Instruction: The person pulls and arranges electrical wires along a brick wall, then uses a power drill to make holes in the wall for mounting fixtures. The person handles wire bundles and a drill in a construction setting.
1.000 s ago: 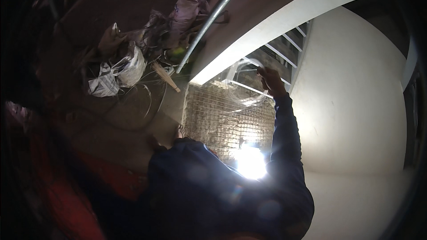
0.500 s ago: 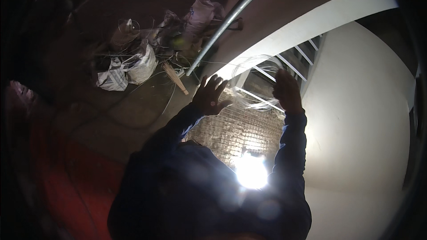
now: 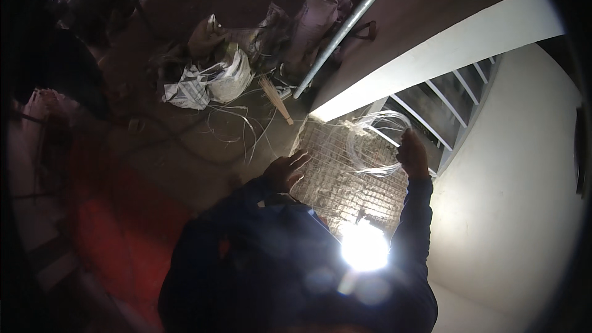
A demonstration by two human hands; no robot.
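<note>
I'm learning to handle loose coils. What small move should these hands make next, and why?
Perhaps bring the bare, open left hand over to steady the left side of the round, whitish coil of thin strand: the bare right hand alone seems to grip it, at its right side, it fans out loosely, and the left hand looks empty.
</note>
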